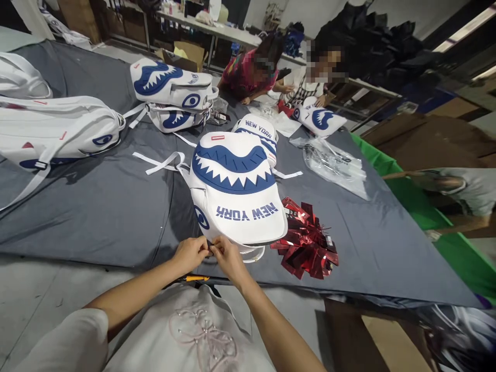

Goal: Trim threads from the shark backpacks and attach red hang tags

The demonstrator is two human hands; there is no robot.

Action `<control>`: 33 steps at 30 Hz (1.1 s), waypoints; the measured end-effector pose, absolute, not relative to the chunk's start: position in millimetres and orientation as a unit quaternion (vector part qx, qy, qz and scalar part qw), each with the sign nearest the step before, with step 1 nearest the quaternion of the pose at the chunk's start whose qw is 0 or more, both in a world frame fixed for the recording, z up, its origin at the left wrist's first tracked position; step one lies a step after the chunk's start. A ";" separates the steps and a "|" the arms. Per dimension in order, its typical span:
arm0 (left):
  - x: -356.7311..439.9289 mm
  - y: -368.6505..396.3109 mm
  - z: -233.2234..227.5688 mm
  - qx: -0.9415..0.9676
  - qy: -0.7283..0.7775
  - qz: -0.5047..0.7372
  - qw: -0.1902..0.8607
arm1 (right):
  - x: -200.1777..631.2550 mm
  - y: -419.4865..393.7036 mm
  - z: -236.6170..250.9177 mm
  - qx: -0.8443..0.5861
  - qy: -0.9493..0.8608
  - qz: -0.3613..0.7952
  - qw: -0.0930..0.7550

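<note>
A white backpack (236, 212) with a blue jagged-tooth mouth and upside-down "NEW YORK" lettering lies in front of me on the grey cloth-covered table (135, 217). At its near edge, my left hand (192, 253) and my right hand (227, 254) are close together, thumbs and fingers pinched. What sits between the fingertips is too small to make out. A white strap loop of the backpack shows just right of my right hand. Shiny red tags (308, 240) are heaped to the right of the backpack.
More white backpacks (170, 85) lie stacked at the far left, with others (62, 129) nearer the left edge. Clear plastic bags (335, 163) lie at the right. Two people work across the table; another person's arms reach over a green-lined container (403, 181).
</note>
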State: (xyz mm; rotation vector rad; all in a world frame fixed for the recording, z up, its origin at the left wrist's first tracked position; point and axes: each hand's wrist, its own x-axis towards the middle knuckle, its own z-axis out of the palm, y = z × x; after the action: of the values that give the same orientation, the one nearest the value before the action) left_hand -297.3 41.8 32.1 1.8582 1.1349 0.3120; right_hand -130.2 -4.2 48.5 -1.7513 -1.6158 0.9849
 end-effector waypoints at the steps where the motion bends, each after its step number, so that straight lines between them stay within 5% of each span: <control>1: -296.5 41.1 31.7 0.745 0.458 0.136 0.466 | -130.1 -4.8 47.7 -0.655 -0.594 0.369 0.286; 4: -294.0 39.9 30.5 0.733 0.395 0.140 0.536 | -129.5 -6.0 45.0 -0.648 -0.578 0.387 0.311; 9: -292.3 42.0 34.8 0.742 0.466 0.145 0.459 | -130.6 -4.6 44.4 -0.651 -0.559 0.386 0.338; 13: -292.1 44.2 42.2 0.734 0.380 0.115 0.551 | -131.1 -3.9 48.6 -0.651 -0.546 0.396 0.350; 17: -290.5 44.2 43.0 0.759 0.461 0.117 0.445 | -132.5 -5.6 48.7 -0.656 -0.543 0.385 0.355; 21: -289.4 44.8 39.3 0.758 0.386 0.091 0.518 | -133.8 -5.9 47.7 -0.650 -0.536 0.397 0.364; 25: -290.2 44.9 39.0 0.782 0.451 0.114 0.415 | -132.8 -7.1 49.0 -0.653 -0.537 0.388 0.366; 29: -290.3 43.1 40.0 0.770 0.373 0.108 0.506 | -130.3 -9.0 50.4 -0.653 -0.532 0.388 0.373; 33: -285.7 42.9 41.9 0.778 0.461 0.112 0.411 | -128.7 -8.1 47.7 -0.646 -0.539 0.392 0.373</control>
State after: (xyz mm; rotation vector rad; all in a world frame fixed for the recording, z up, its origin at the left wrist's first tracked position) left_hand -285.7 42.9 41.9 1.9586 1.1606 0.2812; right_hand -128.7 -8.1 47.7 -1.6542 -1.3799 1.0053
